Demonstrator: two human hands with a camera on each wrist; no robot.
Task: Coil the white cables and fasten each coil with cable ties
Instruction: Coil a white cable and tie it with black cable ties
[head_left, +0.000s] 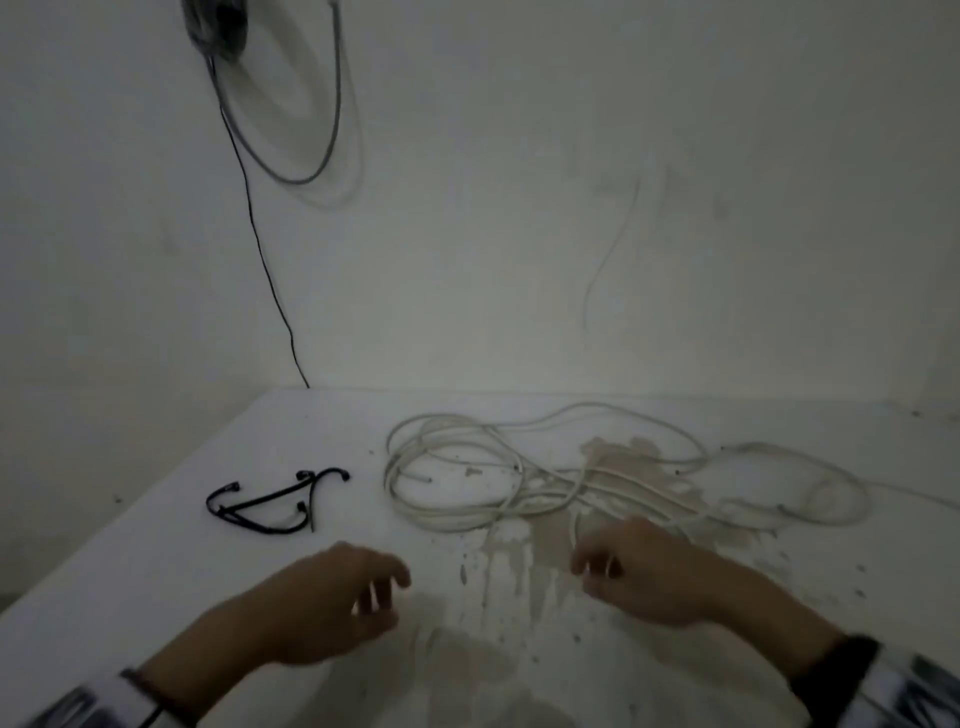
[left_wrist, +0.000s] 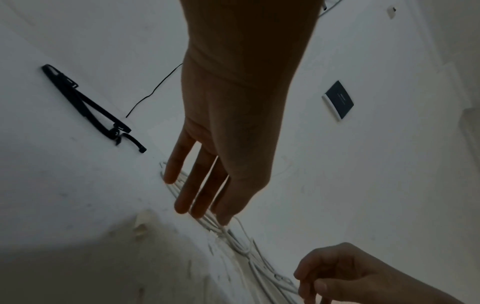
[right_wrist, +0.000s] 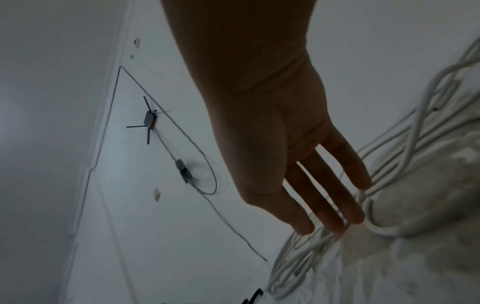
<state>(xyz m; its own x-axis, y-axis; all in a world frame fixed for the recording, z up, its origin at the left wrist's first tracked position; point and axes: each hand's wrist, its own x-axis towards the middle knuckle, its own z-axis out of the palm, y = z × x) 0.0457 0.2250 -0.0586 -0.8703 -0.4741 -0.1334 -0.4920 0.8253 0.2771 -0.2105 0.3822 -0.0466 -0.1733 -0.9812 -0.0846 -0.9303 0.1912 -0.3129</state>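
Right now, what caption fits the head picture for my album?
Two open hands, left hand and right hand, hover near loose white cables; black cable ties wait nearby.

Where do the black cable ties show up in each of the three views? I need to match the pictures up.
Head: cable ties lie left of centre on the table, left of the white cables.
Left wrist: cable ties at upper left, beyond the left hand.
Right wrist: only a black tip at the bottom edge, probably one tie.
Shared landmark: the white cables, seen in all three.
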